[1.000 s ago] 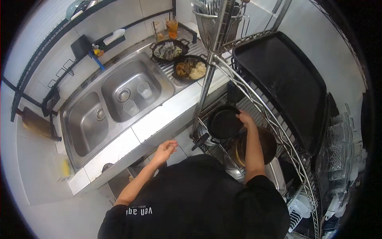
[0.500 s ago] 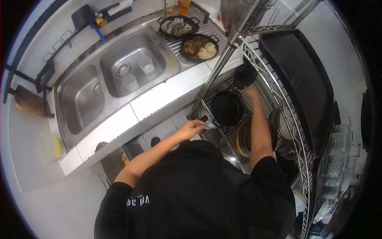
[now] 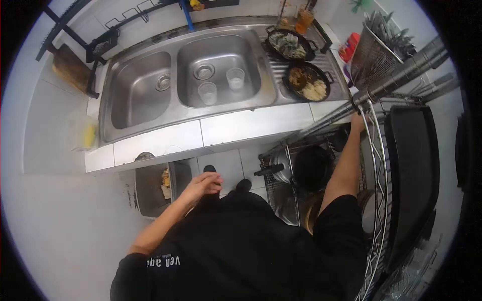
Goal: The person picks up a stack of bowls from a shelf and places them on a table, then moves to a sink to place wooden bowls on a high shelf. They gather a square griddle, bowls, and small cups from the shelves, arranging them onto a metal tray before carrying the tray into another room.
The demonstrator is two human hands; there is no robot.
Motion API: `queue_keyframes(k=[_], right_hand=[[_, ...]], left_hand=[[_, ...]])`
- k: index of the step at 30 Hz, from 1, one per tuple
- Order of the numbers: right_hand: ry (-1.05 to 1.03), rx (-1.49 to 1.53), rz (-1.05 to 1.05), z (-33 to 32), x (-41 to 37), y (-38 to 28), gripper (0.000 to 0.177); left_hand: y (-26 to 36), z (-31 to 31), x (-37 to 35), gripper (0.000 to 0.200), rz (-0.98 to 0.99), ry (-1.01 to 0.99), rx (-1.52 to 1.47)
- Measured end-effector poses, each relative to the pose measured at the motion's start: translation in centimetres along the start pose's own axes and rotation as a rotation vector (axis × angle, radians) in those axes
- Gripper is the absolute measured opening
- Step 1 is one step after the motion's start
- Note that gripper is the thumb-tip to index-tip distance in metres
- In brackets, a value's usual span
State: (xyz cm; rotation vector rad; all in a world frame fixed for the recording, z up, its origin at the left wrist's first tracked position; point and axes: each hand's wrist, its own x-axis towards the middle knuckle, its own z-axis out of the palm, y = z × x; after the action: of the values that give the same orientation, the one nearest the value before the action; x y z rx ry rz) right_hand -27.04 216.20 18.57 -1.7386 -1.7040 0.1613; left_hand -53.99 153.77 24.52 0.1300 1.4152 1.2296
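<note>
My left hand [image 3: 203,185] hangs in the air over the floor, its fingers loosely bent and apart, holding nothing. Right of it a dark handle [image 3: 269,170] juts from a silver pot or pan [image 3: 282,161] on the wire rack's lower shelf. Beside that sits a round black pan [image 3: 312,168]. My right hand [image 3: 357,123] reaches deep into the rack by the end of the counter. Rack bars and the post cover its fingers, so whatever it touches is hidden. A small dark vessel [image 3: 340,138] lies just below it.
A double steel sink [image 3: 268,85] holds two clear cups [image 3: 235,79]. Two black pans with food, one nearer [image 3: 326,80] and one farther [image 3: 273,49], stand on its drainboard. A mesh cutlery holder [image 3: 371,62], rack post [image 3: 401,75], large black tray [image 3: 414,165] and floor bin [image 3: 150,200] surround me.
My left hand has moved away from the dark handle, toward the left. My right hand has gone farther back, and the black item beside it is no longer clearly visible. The view has swung left.
</note>
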Motion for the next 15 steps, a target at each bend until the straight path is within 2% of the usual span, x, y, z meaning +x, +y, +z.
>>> queue_keyframes(k=[1, 3, 5, 6, 10, 15], right_hand=[[0.039, 0.019, 0.001, 0.5, -0.1, 0.0, 0.063], [0.088, 0.072, 0.012, 0.9, -0.3, 0.0, 0.059], [0.045, 0.087, 0.060, 2.2, 0.8, 1.2, 0.070], [0.214, 0.015, -0.052, 2.2, 0.1, 1.1, 0.059], [0.316, 0.128, -0.004, -1.9, -1.9, 2.3, 0.050], [0.456, 0.306, 0.046, -8.3, -5.0, 3.0, 0.039]], left_hand=[[-0.2, -1.2, -0.6, 0.034, 0.007, 0.012, 0.001], [-0.6, -3.3, -1.5, 0.033, -0.017, 0.163, -0.092], [-0.7, -4.3, -1.8, 0.034, -0.022, 0.189, -0.093], [-0.6, -4.7, -2.1, 0.034, -0.021, 0.204, -0.138], [-1.1, -6.6, -1.6, 0.034, -0.033, 0.220, -0.268], [-2.1, -6.4, 0.1, 0.034, -0.089, 0.166, -0.288]])
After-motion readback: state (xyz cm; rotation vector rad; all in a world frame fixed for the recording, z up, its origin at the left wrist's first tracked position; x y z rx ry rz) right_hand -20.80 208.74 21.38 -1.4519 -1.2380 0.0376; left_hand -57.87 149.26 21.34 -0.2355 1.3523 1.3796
